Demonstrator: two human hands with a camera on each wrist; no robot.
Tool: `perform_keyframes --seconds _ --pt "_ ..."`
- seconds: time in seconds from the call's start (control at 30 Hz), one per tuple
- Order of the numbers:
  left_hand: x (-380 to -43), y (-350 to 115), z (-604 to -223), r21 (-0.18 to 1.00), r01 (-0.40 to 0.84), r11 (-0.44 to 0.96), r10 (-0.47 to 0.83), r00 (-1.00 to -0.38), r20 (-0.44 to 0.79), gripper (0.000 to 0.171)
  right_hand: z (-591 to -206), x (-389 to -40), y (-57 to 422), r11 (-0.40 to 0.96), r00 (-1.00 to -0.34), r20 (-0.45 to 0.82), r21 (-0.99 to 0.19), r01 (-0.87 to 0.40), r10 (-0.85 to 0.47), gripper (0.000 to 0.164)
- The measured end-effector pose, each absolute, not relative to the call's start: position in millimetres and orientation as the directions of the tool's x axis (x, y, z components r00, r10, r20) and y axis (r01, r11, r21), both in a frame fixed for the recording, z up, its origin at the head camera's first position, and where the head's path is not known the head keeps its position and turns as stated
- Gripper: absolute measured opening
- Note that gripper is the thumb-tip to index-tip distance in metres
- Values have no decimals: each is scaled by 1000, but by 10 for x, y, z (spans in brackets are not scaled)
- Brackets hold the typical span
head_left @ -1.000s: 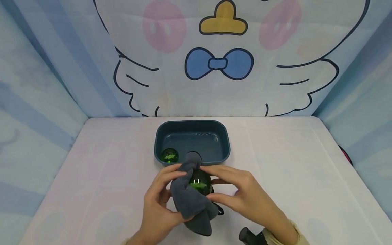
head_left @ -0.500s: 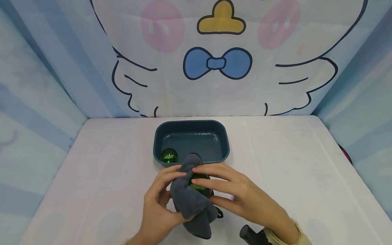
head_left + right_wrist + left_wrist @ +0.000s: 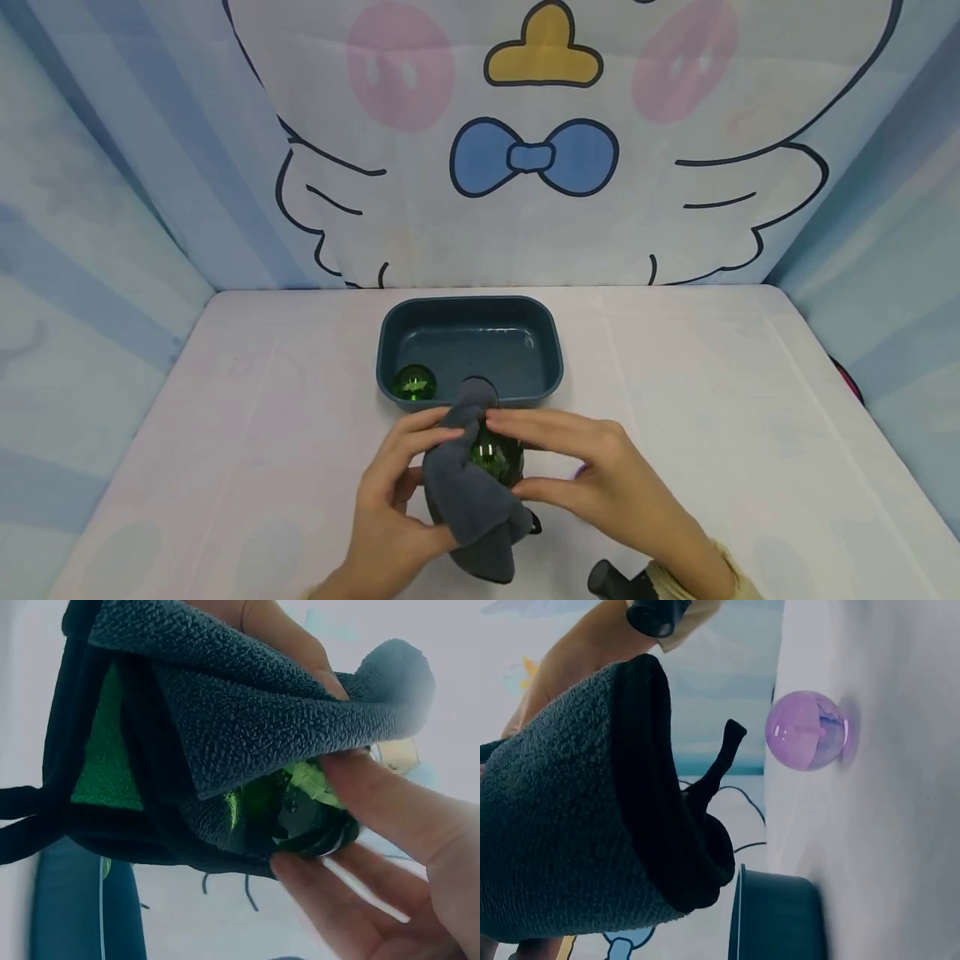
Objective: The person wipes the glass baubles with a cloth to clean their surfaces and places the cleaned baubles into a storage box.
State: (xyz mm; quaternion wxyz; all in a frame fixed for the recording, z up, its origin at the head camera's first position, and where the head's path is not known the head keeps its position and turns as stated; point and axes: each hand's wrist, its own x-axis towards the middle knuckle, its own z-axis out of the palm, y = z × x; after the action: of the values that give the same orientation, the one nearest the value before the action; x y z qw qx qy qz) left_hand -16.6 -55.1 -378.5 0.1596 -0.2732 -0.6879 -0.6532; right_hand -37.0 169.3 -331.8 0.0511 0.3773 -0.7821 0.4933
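A dark grey towel [image 3: 468, 504] with black trim and a small loop is wrapped partly round a clear green ball [image 3: 497, 454]. My left hand [image 3: 393, 508] grips the towel-wrapped ball from the left. From the right, my right hand [image 3: 603, 471] holds the ball's bare side between thumb and fingers. In the right wrist view the towel [image 3: 255, 727] drapes over the green ball [image 3: 300, 806], with the right thumb on the cloth edge. The towel [image 3: 562, 817] hides the ball in the left wrist view.
Just beyond the hands stands a dark blue basin [image 3: 480, 305], with another green ball [image 3: 415, 382] in its near left corner. A clear purple ball [image 3: 806, 731] rests on the white table [image 3: 750, 417], mostly hidden behind my right hand in the head view.
My right fingers spread over the ball and then drew back to its right edge. The ball and towel have shifted slightly right. The left hand keeps its grip.
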Motion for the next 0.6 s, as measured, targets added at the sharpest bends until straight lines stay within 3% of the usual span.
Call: perform_keyframes --seconds 0.17,0.3,0.43,0.6 --pt "-167 -555 -3806 800 600 -11 158 -789 594 69 -3337 -362 1671 222 -795 366 -828 -515 -483 51" --pt "-166 -554 -3816 791 612 3 132 -784 606 65 -3342 -360 1660 259 -814 309 -841 -476 -492 51" --pt "-176 -555 -3812 781 625 4 113 -776 620 65 -3318 -365 1684 297 -778 346 -782 -548 -524 53" --pt "-181 -562 -3797 799 601 -8 114 -794 598 67 -3282 -383 1736 317 -666 447 -631 -708 -597 50"
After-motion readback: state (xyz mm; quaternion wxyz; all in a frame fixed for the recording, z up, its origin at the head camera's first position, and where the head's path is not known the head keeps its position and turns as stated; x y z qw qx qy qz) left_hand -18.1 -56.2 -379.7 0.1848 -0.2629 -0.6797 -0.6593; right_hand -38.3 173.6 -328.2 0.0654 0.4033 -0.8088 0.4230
